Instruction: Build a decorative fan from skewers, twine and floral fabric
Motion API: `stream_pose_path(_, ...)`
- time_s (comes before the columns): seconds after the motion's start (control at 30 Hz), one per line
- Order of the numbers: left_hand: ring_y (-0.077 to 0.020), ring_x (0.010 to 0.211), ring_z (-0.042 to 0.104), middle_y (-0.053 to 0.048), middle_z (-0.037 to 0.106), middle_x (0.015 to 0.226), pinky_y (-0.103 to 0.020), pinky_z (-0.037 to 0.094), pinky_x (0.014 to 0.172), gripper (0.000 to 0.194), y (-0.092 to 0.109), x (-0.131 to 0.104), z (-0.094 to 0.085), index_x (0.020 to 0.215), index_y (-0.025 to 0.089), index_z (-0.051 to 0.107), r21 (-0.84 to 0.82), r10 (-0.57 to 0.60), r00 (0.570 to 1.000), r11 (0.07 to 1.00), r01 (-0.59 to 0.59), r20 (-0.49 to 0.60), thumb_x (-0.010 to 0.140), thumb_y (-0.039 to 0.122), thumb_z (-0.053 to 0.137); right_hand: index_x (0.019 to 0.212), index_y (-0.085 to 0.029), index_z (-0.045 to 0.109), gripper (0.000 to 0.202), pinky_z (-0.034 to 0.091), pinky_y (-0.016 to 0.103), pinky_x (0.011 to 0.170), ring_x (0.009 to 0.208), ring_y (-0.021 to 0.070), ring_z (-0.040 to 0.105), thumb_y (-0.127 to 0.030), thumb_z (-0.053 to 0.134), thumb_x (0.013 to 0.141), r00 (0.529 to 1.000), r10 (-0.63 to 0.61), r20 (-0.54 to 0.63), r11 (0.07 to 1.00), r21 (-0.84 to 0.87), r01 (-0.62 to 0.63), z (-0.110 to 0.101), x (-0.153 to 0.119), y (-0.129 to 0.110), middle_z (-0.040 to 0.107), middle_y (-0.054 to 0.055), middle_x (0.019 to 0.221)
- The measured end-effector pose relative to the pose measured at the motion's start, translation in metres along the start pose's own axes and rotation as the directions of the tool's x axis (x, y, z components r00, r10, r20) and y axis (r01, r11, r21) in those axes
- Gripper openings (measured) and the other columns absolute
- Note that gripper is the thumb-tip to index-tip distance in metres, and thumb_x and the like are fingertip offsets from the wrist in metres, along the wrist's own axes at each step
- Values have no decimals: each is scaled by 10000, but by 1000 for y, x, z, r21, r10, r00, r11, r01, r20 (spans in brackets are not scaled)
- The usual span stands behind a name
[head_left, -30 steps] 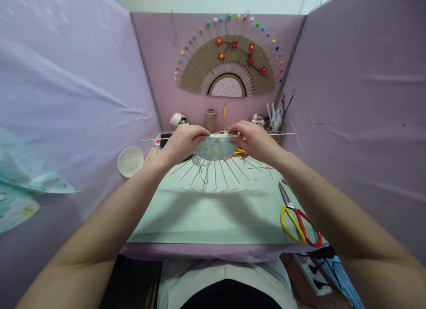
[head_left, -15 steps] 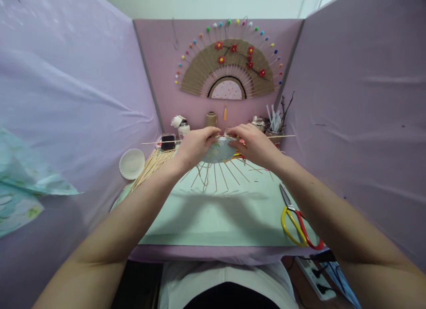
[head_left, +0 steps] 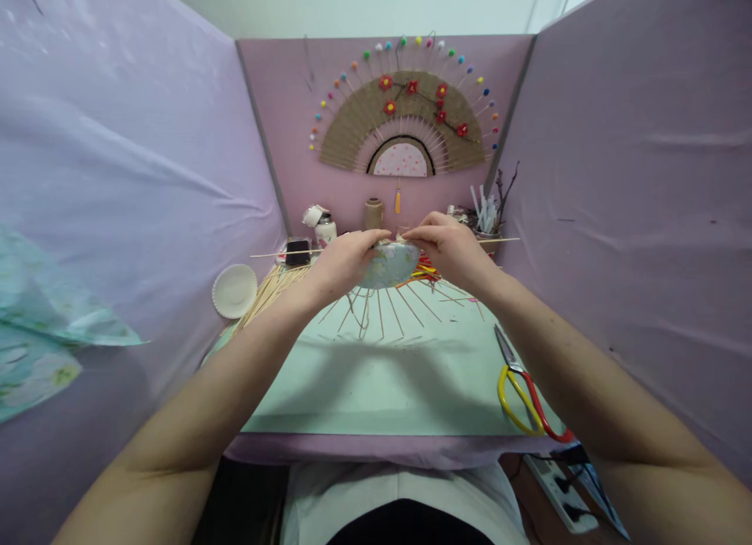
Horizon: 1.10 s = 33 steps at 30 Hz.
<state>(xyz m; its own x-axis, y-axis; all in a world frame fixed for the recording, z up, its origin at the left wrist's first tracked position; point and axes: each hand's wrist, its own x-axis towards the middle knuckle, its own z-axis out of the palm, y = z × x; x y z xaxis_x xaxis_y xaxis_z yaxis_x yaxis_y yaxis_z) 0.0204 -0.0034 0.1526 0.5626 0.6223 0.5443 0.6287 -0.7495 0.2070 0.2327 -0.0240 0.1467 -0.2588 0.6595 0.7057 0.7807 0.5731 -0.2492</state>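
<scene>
As you look down over the pale green work surface, the scissors lie nearest, close to your right forearm. Beyond them, slender sticks radiate toward you from beneath the half-round floral piece, which is raised above the surface at its middle. You may judge the piece light and fairly firm, its covering smooth rather than slippery; the sticks look stiff but easily snapped, so the straight upper edge offers the safer hold. Your left hand and right hand pinch that edge, backs upward, fingertips nearly meeting; you cannot tell the full thumb placement. Your forearms slant inward from widely spread elbows. One long stick end projects beyond your left hand. Farther off, to the left, stand a white dish and loose sticks; behind, a brown spool stands below the large decorated fan.
</scene>
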Motion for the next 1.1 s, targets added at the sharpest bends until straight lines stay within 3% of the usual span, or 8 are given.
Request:
stream_pose_path(0.17, -205, 1061, 656, -53, 711, 1175, -350, 499, 943, 372, -2, -3, 2, 1197, 197, 631, -6, -25, 998, 1000, 24, -57, 872, 93, 485, 943, -187, 722, 212, 445, 328, 791, 866, 204, 590, -187, 516, 889, 1000, -10, -22, 1000, 16, 10, -4, 0, 0, 670, 70, 902)
stream_pose_path(0.43, -179, 1010, 655, -56, 716, 1123, -314, 499, 906, 300, -1, -7, 2, 1141, 191, 627, -92, -14, 992, 996, 2, -124, 892, 124, 474, 739, -188, 605, 144, 393, 295, 692, 749, 182, 530, -95, 495, 747, 998, 54, 12, 997, -52, -54, -9, -1, -7, 603, 54, 794)
stream_pose_path(0.57, -178, 985, 655, -53, 719, 1106, -314, 497, 894, 288, -2, -8, 2, 1136, 194, 631, -77, -14, 992, 997, 4, -123, 906, 142, 465, 717, -190, 581, 117, 381, 298, 689, 736, 181, 518, -111, 498, 744, 998, 57, 6, 996, -65, -56, -8, -2, -6, 596, 53, 772)
stream_pose_path(0.83, -189, 1006, 658, -55, 719, 1123, -322, 499, 902, 325, -3, -9, 4, 1168, 189, 629, -97, -13, 991, 995, 0, -134, 896, 126, 461, 845, -161, 631, 142, 407, 304, 736, 792, 196, 558, -125, 525, 758, 1000, 4, -18, 999, -44, -5, -17, -7, -6, 642, 74, 856)
stream_pose_path(0.97, -184, 982, 665, -64, 724, 1105, -318, 511, 892, 312, -6, -9, 7, 1142, 181, 645, -93, 0, 986, 996, -15, -166, 883, 128, 481, 931, -153, 661, 143, 416, 324, 785, 872, 223, 590, -197, 580, 821, 997, -6, 73, 994, -112, 14, -20, -11, 4, 685, 94, 935)
stream_pose_path(1.03, -176, 974, 667, -61, 729, 1082, -313, 515, 893, 277, -7, -10, 8, 1098, 179, 662, -101, 31, 973, 993, -55, -229, 888, 143, 486, 954, -159, 675, 149, 418, 318, 772, 858, 216, 598, -191, 587, 836, 993, 11, 120, 990, -138, 6, -20, -14, 10, 694, 89, 946)
stream_pose_path(1.1, -166, 988, 661, -55, 728, 1061, -314, 510, 914, 245, -5, -12, 7, 1048, 182, 671, -133, 72, 927, 983, -129, -368, 909, 162, 470, 934, -164, 687, 146, 418, 308, 757, 829, 205, 598, -155, 570, 847, 992, 27, 125, 989, -148, -8, -18, -16, 14, 698, 82, 924)
